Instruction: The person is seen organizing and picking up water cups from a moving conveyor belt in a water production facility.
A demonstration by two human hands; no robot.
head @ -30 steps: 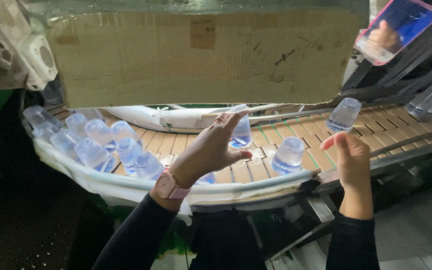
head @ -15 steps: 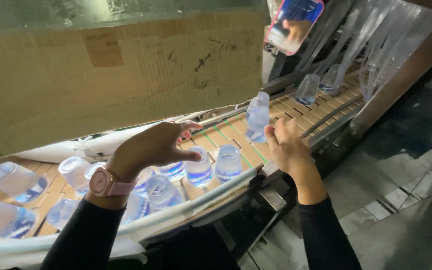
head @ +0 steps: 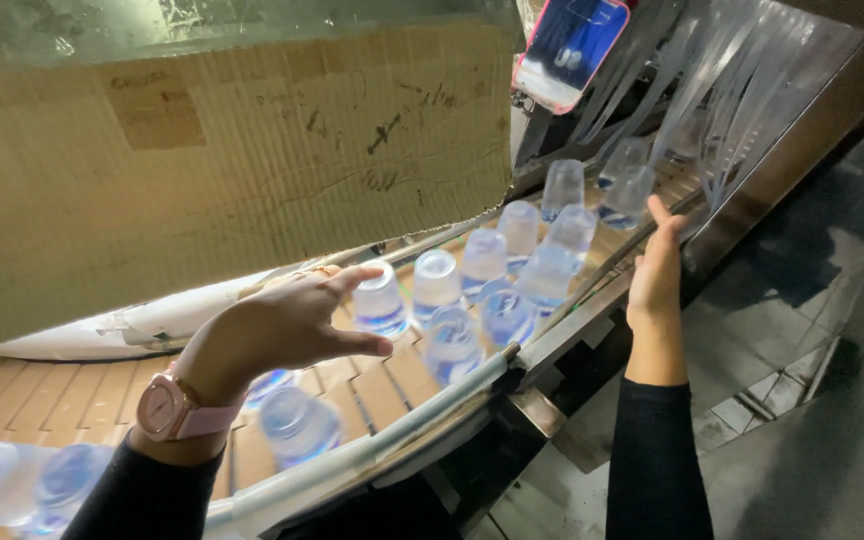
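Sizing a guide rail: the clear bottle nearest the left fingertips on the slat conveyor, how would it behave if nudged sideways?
The clear bottle stands upright, taller than wide, so a high push would probably tip it. It appears filled with clear liquid, so likely weighty for its size and would slide rather than skid off. Its round body would probably roll once down. The left hand hovers beside it; contact is unclear.

There is one view only, from a camera worn on the person's head, so no second view shares the scene. It looks down and forward, tilted toward the right, along a slatted conveyor that runs from lower left to upper right. It sits close: the left hand and right hand fill the middle ground, both forearms entering from the bottom edge. A cardboard sheet blocks the upper left. The far end, behind hanging plastic strips, is probably too dim to read.
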